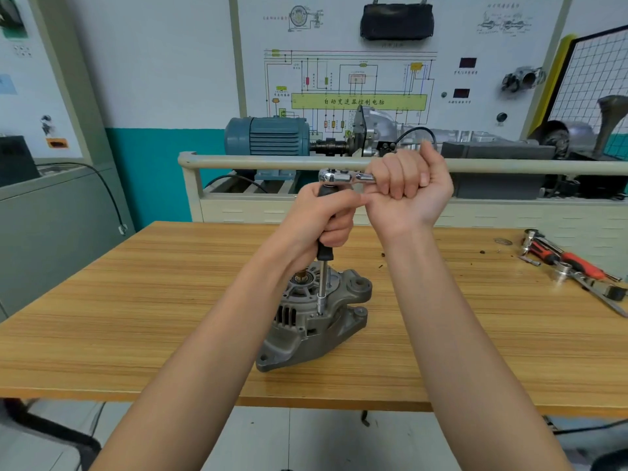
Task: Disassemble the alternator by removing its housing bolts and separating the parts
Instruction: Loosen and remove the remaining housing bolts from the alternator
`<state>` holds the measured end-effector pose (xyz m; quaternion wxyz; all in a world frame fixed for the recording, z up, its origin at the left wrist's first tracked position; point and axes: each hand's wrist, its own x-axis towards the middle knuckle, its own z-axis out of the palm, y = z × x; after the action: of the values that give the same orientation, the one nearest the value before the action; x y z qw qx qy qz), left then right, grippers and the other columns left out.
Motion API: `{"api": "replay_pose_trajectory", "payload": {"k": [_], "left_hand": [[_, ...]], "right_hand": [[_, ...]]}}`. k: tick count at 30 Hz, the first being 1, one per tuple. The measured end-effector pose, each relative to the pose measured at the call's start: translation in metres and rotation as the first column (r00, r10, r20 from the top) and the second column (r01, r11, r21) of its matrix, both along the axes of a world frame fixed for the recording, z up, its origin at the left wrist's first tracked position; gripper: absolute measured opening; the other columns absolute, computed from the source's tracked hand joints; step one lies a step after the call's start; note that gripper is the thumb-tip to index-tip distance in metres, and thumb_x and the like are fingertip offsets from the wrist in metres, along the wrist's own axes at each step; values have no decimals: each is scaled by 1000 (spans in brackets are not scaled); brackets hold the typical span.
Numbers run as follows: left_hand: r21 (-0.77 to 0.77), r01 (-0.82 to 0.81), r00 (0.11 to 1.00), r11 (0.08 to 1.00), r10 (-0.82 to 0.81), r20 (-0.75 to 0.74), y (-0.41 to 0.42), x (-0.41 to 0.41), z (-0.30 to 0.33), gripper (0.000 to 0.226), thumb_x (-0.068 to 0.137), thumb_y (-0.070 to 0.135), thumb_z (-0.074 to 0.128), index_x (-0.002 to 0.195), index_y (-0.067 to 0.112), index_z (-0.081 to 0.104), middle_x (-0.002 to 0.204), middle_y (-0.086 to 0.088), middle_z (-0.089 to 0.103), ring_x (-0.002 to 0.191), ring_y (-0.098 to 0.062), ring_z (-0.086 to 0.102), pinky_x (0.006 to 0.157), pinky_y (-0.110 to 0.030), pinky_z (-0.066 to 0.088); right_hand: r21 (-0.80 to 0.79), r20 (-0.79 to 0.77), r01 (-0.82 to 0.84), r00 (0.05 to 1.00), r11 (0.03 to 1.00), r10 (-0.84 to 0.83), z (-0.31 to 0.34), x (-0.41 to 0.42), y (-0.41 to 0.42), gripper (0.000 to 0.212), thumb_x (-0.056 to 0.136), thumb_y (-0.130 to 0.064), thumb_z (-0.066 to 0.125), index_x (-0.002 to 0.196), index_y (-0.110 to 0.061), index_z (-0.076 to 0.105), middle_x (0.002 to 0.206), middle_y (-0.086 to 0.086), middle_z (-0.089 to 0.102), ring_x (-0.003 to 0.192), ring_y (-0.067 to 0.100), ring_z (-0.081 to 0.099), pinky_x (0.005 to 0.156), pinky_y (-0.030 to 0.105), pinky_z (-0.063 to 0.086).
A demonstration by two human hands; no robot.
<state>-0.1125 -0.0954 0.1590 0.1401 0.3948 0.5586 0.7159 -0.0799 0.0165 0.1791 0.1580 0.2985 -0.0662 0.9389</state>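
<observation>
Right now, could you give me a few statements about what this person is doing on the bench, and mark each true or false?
1. The alternator sits on the wooden table. True.
2. The right hand grips the ratchet. True.
3. The left hand lies flat on the table. False: it holds the black-handled extension.
4. The socket tip meets the alternator housing. True.
5. The spare tools lie left of the alternator. False: right.

Matt cast-metal alternator (312, 321), glossy chrome ratchet (339, 176), wood-grain table (136, 317).
</observation>
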Motion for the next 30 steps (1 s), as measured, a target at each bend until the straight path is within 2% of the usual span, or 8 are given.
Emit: {"api": "replay_pose_trajectory", "payload": {"k": [6,11,13,17,21,24,27,30], "left_hand": [[61,-266,963,962,262,65,8,2,0,50,89,-4,51,51,21,32,40,7,25,32,-8,17,37,-14,17],[45,-509,861,860,509,8,16,6,-2,40,93,-3,49,59,15,38,51,4,41,47,-9,37,43,-18,32],[89,-490,872,867,488,39,16,8,-1,38,92,1,51,60,17,39,52,5,42,52,-11,40,51,-22,35],[147,-390,920,909,393,10,6,5,-5,37,75,7,64,54,16,35,46,2,35,42,-9,32,42,-20,27],[134,-110,990,985,120,-69,-8,-3,-6,31,76,3,58,48,17,52,42,-1,43,35,-15,38,41,-21,34],[32,57,996,998,-55,-70,-11,-4,-1,30,78,9,59,50,19,52,46,-1,45,39,-17,41,45,-23,36],[-20,90,996,996,-90,15,-8,-3,1,36,78,11,59,47,21,44,41,5,35,33,-10,30,40,-18,26],[-8,-19,999,1000,19,44,-2,0,0,43,80,9,58,45,22,36,39,7,27,31,-7,20,37,-16,18]], "right_hand": [[212,-131,423,906,881,-403,-3,20,-22,52,90,-11,39,38,-18,37,34,-5,26,36,12,14,41,25,21],[230,-505,950,301,209,-809,-18,26,-65,33,84,-7,46,52,-16,46,48,-13,33,43,1,33,45,18,26],[240,-560,964,237,118,-794,-21,27,-71,33,86,-6,46,53,-15,44,48,-11,32,44,3,34,47,16,27],[270,-502,924,374,270,-780,-17,27,-64,32,84,-11,45,53,-21,46,48,-12,35,41,7,32,49,23,23],[304,-356,629,771,715,-528,-6,25,-38,47,90,-8,34,46,-22,26,37,-4,25,36,8,22,45,23,23],[224,-135,285,956,932,-260,-1,17,-16,53,90,-13,36,38,-21,31,32,-4,24,37,12,12,40,22,22],[84,-18,64,998,994,-63,3,8,-7,50,85,-16,40,35,-15,35,30,-3,24,38,11,8,38,22,17],[49,0,89,996,995,-89,4,8,-8,49,85,-15,40,36,-16,34,31,-4,23,38,11,7,38,22,16]]}}
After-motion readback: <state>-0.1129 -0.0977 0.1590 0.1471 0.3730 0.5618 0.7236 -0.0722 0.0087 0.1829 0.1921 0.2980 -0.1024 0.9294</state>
